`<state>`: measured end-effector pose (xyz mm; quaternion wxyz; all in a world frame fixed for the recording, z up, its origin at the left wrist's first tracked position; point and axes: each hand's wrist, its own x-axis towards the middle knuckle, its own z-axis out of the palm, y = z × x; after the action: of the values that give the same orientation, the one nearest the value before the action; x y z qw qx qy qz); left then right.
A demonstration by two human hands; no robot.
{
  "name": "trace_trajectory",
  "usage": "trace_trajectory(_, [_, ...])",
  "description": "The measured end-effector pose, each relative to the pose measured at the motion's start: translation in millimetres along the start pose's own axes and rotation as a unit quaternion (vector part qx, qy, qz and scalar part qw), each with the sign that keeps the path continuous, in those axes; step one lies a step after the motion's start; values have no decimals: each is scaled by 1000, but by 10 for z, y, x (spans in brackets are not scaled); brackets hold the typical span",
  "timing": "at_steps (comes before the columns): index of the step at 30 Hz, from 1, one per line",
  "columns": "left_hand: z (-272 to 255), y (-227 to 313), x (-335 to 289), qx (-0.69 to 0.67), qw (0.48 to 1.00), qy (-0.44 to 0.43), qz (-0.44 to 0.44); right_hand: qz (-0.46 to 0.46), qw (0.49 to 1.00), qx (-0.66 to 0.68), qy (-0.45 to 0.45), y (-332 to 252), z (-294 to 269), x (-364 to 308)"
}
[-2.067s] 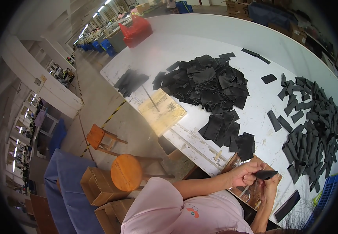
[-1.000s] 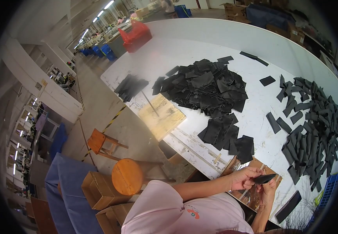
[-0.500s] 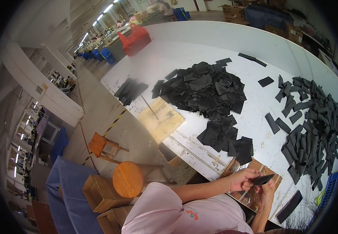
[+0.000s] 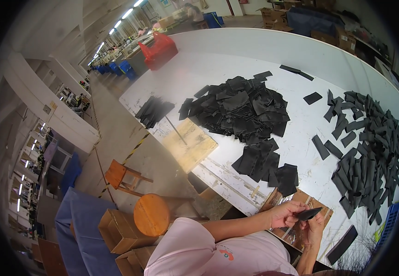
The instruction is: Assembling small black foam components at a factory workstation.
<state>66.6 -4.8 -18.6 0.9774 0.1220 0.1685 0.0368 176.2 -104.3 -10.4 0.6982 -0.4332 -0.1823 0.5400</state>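
Near the table's front edge, my left hand [image 4: 283, 214] pinches a small folded black fabric piece [image 4: 308, 214] by its left end. My right hand [image 4: 315, 228] grips the same piece from below and from the right, its fingertips partly hidden by the fabric. Beneath both hands lies a brown wooden board [image 4: 278, 233] with shiny clear film on it. A few flat black fabric pieces [image 4: 286, 178] lie just beyond the board. One longer black strip [image 4: 342, 244] rests on the table to the right of my right hand.
A large heap of flat black pieces [image 4: 241, 108] covers the table's middle. Rolled black pieces [image 4: 369, 156] are piled at the right, by a blue crate [image 4: 389, 224]. At the left, a wooden block with a rod [image 4: 195, 146] stands near a stool [image 4: 151, 214]. A red bag [image 4: 159, 50] sits far back.
Both hands stay at the same spot, holding the black fabric piece, with only slight finger movement. The whole view has shifted very slightly.
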Motion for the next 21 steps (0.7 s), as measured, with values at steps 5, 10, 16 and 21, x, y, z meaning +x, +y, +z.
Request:
trace_trajectory(5, [-113,-36,29,29,999,46,-4,-6,1000,-10,1,7,14,2])
trace_trajectory(10, [-132,-73,33,48,997,55,16,-10,1000,-13,6,42,-34,10])
trace_trajectory(16, [-120,-55,29,49,997,59,15,-11,1000,-6,5,30,-9,8])
trace_trajectory(21, [-110,-57,27,38,997,64,16,-9,1000,-11,4,14,10,5])
